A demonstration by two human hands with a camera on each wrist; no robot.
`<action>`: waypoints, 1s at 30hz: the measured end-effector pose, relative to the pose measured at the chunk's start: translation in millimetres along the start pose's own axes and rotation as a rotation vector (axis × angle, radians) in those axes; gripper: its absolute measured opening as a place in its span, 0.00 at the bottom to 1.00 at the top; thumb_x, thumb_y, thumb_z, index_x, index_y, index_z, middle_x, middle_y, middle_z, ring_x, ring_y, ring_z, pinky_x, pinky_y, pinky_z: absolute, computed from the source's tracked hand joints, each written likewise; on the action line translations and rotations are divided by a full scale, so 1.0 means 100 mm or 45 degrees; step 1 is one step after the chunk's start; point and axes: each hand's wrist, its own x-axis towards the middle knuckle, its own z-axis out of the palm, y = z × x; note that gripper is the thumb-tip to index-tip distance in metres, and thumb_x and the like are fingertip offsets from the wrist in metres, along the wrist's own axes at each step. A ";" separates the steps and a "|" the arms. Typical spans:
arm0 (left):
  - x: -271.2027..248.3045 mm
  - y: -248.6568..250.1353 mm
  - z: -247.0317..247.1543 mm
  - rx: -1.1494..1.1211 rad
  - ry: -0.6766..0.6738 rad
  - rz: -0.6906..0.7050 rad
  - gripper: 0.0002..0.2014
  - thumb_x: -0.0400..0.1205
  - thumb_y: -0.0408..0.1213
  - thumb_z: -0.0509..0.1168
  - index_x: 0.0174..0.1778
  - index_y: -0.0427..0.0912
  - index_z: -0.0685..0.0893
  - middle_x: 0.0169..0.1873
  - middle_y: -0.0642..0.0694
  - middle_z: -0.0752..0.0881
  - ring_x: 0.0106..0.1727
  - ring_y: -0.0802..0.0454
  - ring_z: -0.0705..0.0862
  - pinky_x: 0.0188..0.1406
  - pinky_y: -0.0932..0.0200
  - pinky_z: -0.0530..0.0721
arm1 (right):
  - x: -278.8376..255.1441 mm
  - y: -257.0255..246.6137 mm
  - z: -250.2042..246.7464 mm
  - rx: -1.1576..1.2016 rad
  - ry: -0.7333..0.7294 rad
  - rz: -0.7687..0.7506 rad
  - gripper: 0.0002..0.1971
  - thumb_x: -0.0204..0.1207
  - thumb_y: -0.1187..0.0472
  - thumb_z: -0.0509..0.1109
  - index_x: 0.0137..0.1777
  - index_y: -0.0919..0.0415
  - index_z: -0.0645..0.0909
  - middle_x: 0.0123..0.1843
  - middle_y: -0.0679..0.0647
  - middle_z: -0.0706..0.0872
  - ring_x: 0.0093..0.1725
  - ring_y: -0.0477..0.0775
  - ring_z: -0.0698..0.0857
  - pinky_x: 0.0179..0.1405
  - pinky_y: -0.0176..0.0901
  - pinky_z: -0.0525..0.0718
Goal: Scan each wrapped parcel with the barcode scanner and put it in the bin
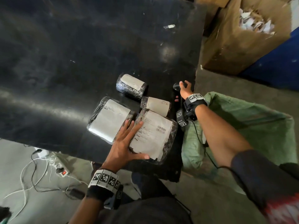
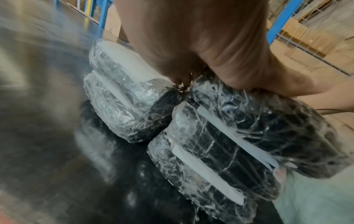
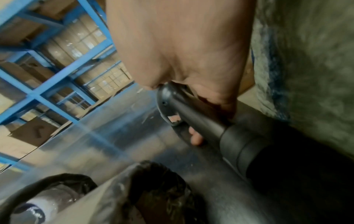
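Observation:
Four parcels wrapped in clear film, each with a white label, lie on the black table (image 1: 80, 62). My left hand (image 1: 127, 143) lies spread on the nearest one, the barcode parcel (image 1: 155, 135) (image 2: 249, 128), with its thumb along the near edge. Left of it is a large flat parcel (image 1: 108, 120) (image 2: 122, 106). Behind are a roll-shaped parcel (image 1: 131, 85) and a small parcel (image 1: 156, 104). My right hand (image 1: 185, 88) grips the black barcode scanner (image 1: 176, 89) (image 3: 191, 112) at the table's right edge, fingers curled round its handle. The green sack bin (image 1: 258, 123) gapes open under my right forearm.
A big cardboard box (image 1: 234, 46) of paper scraps stands beyond the table's right corner. A power strip (image 1: 59, 167) and loose cables lie on the floor at the lower left. Blue shelving (image 3: 47, 75) with cartons fills the background.

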 end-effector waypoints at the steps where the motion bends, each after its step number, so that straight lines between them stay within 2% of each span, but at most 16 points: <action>1: 0.00 0.00 0.01 -0.015 0.003 -0.010 0.57 0.65 0.67 0.79 0.88 0.58 0.59 0.87 0.46 0.62 0.90 0.48 0.46 0.82 0.24 0.59 | 0.00 0.02 0.02 0.060 -0.014 0.022 0.28 0.86 0.43 0.57 0.83 0.45 0.58 0.69 0.61 0.79 0.42 0.60 0.85 0.36 0.52 0.90; 2: 0.01 -0.01 0.03 -0.037 0.009 -0.027 0.56 0.66 0.65 0.80 0.87 0.59 0.59 0.87 0.47 0.62 0.90 0.47 0.46 0.81 0.23 0.60 | 0.00 0.03 0.03 0.090 -0.015 0.044 0.27 0.85 0.42 0.58 0.82 0.44 0.58 0.65 0.60 0.80 0.36 0.56 0.83 0.30 0.50 0.89; 7: -0.01 0.06 0.06 -0.134 0.037 -0.074 0.53 0.68 0.58 0.82 0.87 0.57 0.61 0.87 0.55 0.63 0.89 0.45 0.55 0.81 0.27 0.65 | 0.00 0.00 0.00 0.072 -0.033 0.067 0.28 0.84 0.40 0.56 0.82 0.44 0.57 0.60 0.61 0.81 0.30 0.55 0.82 0.25 0.46 0.86; 9: -0.04 0.15 0.05 -0.120 0.054 -0.054 0.53 0.69 0.59 0.81 0.87 0.55 0.61 0.86 0.53 0.65 0.89 0.45 0.58 0.81 0.29 0.68 | -0.02 -0.03 -0.01 0.064 -0.040 0.071 0.28 0.85 0.40 0.55 0.81 0.46 0.59 0.58 0.62 0.82 0.28 0.54 0.80 0.23 0.44 0.82; 12: -0.02 0.28 0.06 -0.076 0.038 -0.063 0.52 0.70 0.63 0.77 0.87 0.57 0.60 0.86 0.47 0.65 0.88 0.47 0.59 0.81 0.35 0.69 | -0.02 -0.05 -0.01 0.030 -0.046 0.105 0.26 0.84 0.38 0.54 0.79 0.48 0.61 0.45 0.59 0.83 0.26 0.54 0.79 0.22 0.41 0.79; 14: -0.02 0.37 0.06 -0.047 0.017 -0.060 0.52 0.69 0.64 0.77 0.87 0.57 0.60 0.85 0.43 0.67 0.87 0.44 0.63 0.81 0.38 0.71 | -0.07 -0.07 -0.04 0.047 -0.051 0.096 0.26 0.84 0.38 0.53 0.78 0.48 0.62 0.40 0.59 0.82 0.25 0.55 0.79 0.24 0.42 0.79; 15: 0.01 0.40 0.05 -0.026 0.007 -0.067 0.53 0.69 0.63 0.78 0.87 0.57 0.60 0.82 0.42 0.70 0.84 0.43 0.68 0.79 0.40 0.75 | -0.09 -0.10 -0.05 0.060 -0.053 0.071 0.26 0.84 0.38 0.53 0.78 0.48 0.63 0.40 0.59 0.82 0.25 0.55 0.79 0.24 0.42 0.79; 17: 0.09 0.49 0.01 0.005 -0.020 -0.165 0.54 0.66 0.57 0.82 0.87 0.58 0.61 0.73 0.45 0.79 0.71 0.49 0.79 0.71 0.46 0.83 | -0.15 -0.16 -0.09 0.073 -0.056 0.019 0.26 0.84 0.38 0.54 0.77 0.49 0.63 0.43 0.61 0.84 0.24 0.56 0.79 0.21 0.40 0.79; 19: 0.19 0.58 -0.05 0.022 -0.079 -0.288 0.55 0.66 0.51 0.84 0.86 0.59 0.61 0.65 0.49 0.83 0.60 0.55 0.82 0.64 0.54 0.86 | -0.24 -0.22 -0.15 0.104 -0.058 -0.014 0.25 0.84 0.38 0.54 0.76 0.49 0.65 0.48 0.64 0.85 0.22 0.56 0.79 0.19 0.39 0.79; 22: 0.26 0.63 -0.11 0.001 -0.069 -0.305 0.50 0.67 0.51 0.84 0.83 0.56 0.65 0.59 0.57 0.83 0.53 0.60 0.83 0.54 0.64 0.87 | -0.41 -0.36 -0.29 0.176 -0.069 -0.075 0.24 0.84 0.38 0.55 0.73 0.51 0.66 0.49 0.66 0.85 0.22 0.56 0.79 0.17 0.39 0.79; 25: 0.26 0.59 -0.09 -0.183 0.014 -0.320 0.41 0.72 0.50 0.81 0.80 0.54 0.70 0.56 0.63 0.83 0.52 0.67 0.85 0.45 0.73 0.86 | -0.67 -0.51 -0.44 0.266 -0.074 -0.177 0.21 0.87 0.40 0.52 0.68 0.56 0.67 0.47 0.66 0.84 0.21 0.57 0.78 0.13 0.37 0.77; 28: 0.19 0.49 -0.01 -0.357 0.083 -0.348 0.34 0.78 0.46 0.77 0.80 0.56 0.72 0.56 0.62 0.87 0.55 0.60 0.90 0.47 0.64 0.91 | -0.97 -0.55 -0.57 0.311 -0.106 -0.220 0.26 0.87 0.39 0.50 0.69 0.61 0.68 0.43 0.65 0.84 0.16 0.53 0.77 0.14 0.36 0.76; 30: 0.19 0.46 0.02 -0.426 0.103 -0.324 0.32 0.79 0.45 0.76 0.78 0.61 0.73 0.60 0.60 0.87 0.57 0.59 0.90 0.50 0.53 0.93 | -1.19 -0.53 -0.66 0.366 -0.103 -0.217 0.27 0.86 0.37 0.50 0.69 0.59 0.67 0.46 0.66 0.85 0.13 0.50 0.77 0.16 0.35 0.76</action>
